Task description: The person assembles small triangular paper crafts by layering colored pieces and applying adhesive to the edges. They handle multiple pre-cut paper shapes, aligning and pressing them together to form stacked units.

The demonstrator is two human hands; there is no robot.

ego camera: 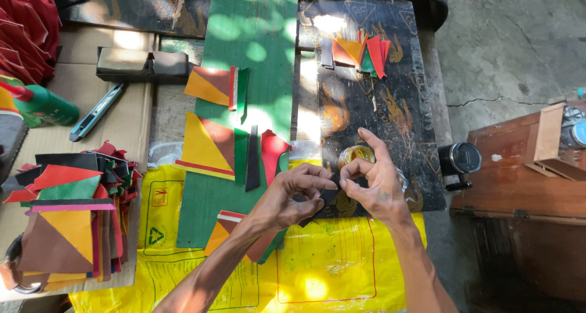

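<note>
Both hands meet above the near edge of the dark patterned board (390, 105) on the worktop; the left hand (293, 197) and right hand (372, 188) each pinch, fingertips closed, one small black piece (328, 196) between them, just in front of a small open tin of yellowish paste (355, 155); the piece appears thin, light and flexible, likely leather or similar sheet, not fragile, best held by its edges as each grip now does; one tin is in view; three pieced panels of yellow, brown, red and green (210, 145) lie on the green board (244, 50); one loose fan of coloured offcuts (360, 52) sits on the dark board; one stack of cut pieces (70, 227) lies at left; one utility knife (94, 113) rests on cardboard.
</note>
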